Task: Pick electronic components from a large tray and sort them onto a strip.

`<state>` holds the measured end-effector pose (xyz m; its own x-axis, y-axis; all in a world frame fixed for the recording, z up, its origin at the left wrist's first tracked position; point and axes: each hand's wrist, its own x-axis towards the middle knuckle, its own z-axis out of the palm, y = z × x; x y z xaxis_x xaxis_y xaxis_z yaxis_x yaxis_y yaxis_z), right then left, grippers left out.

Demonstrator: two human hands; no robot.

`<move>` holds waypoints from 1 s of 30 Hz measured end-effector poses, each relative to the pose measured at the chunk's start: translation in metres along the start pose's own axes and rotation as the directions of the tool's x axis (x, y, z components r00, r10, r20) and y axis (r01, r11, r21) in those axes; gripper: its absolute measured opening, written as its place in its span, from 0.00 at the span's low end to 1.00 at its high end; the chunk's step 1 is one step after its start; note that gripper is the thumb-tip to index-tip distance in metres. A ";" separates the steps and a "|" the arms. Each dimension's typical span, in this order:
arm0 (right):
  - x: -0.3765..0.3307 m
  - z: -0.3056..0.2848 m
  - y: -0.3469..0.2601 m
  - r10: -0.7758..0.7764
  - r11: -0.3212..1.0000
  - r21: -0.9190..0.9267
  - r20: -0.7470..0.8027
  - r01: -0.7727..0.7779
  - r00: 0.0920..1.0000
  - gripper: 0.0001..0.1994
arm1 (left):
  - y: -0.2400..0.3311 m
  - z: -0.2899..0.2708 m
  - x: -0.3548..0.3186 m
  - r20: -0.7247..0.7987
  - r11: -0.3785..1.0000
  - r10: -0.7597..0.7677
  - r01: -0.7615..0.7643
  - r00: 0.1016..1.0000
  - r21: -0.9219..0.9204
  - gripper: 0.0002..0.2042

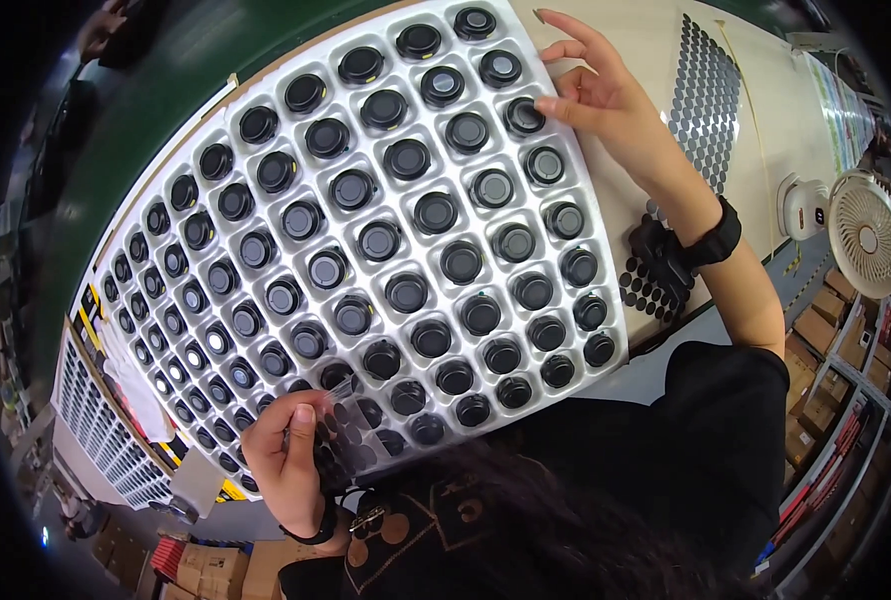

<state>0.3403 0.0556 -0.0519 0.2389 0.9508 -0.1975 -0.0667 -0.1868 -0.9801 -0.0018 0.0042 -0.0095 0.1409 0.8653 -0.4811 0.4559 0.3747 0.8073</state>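
A large white compartmented tray (621, 335) fills the middle of the view, with a black round part (436, 212) in nearly every pocket. My left hand (284, 450) is at the tray's near edge, thumb and fingers pinched on a clear sheet of dark round stickers (351, 437). That sheet hangs over the nearest pockets and partly veils the parts under it. At the tray's right edge, my right hand (606, 100) has its fingers apart. Its thumb tip reaches a black part (523, 115) in the outer row; no part looks lifted.
Beyond my right hand, a sheet of dark round stickers (704, 105) lies on the beige table (616, 18). More dark discs (646, 292) and a black object (658, 255) are beside my right forearm. A white fan (867, 232) stands far right. Another filled tray (106, 430) is at left.
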 end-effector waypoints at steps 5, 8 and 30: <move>0.038 -0.052 0.005 -0.113 0.965 -0.236 0.006 0.111 0.994 0.15 | 0.006 0.001 0.000 0.028 0.999 -0.013 0.014 1.000 -0.051 0.07; 0.069 -0.050 0.012 -0.164 0.974 -0.144 0.086 0.175 0.983 0.11 | 0.007 0.000 0.001 0.040 1.000 -0.003 0.004 0.999 -0.024 0.07; 0.101 -0.035 0.028 -0.094 0.944 -0.291 0.214 0.155 0.972 0.07 | 0.006 0.000 0.005 0.045 0.999 -0.039 0.039 0.998 0.001 0.07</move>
<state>0.3970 0.1379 -0.0999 0.0314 0.9949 -0.0963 0.2563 -0.1011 -0.9613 0.0018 0.0104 -0.0071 0.1628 0.8341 -0.5270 0.4617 0.4077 0.7878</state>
